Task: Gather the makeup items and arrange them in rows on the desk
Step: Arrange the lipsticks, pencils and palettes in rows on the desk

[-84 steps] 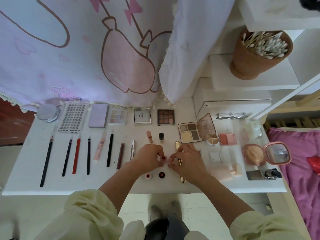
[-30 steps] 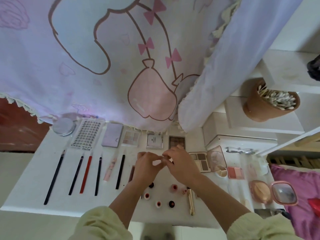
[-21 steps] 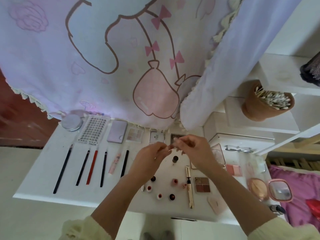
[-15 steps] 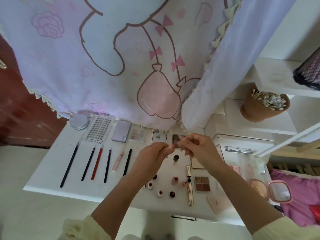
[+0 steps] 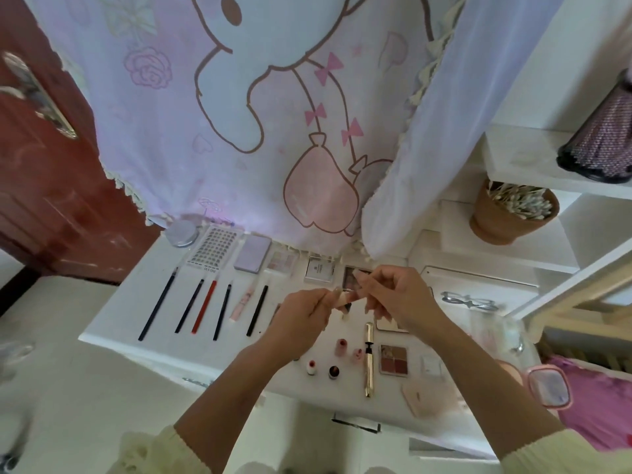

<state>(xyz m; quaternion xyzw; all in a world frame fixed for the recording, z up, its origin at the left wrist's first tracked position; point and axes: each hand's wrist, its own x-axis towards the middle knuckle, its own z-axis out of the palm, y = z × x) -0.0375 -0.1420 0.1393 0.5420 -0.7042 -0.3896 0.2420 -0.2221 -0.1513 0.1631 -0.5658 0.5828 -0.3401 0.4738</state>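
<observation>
My left hand (image 5: pixel 301 318) and my right hand (image 5: pixel 398 297) are raised over the white desk (image 5: pixel 119 319) and together hold a small pale pink tube (image 5: pixel 342 297) between their fingertips. Under them several small lipstick pots (image 5: pixel 341 347) stand in a loose cluster beside a gold tube (image 5: pixel 369 359). A row of pencils and brushes (image 5: pixel 205 306) lies on the left of the desk. Palettes (image 5: pixel 252 258) line the back edge. A small brown palette (image 5: pixel 393 360) lies right of the gold tube.
A printed curtain (image 5: pixel 273 114) hangs behind the desk. White shelves on the right carry a terracotta pot of cotton swabs (image 5: pixel 509 213) and a dark sparkly cone (image 5: pixel 605 145). A pink compact mirror (image 5: pixel 549 386) lies at the desk's right end, near a pink bedspread (image 5: pixel 602 405). A red door (image 5: pixel 44 165) is on the left.
Both hands have come up off the desk with the small pink tube and stay together in the air. My view has tilted upward, showing more curtain and the door.
</observation>
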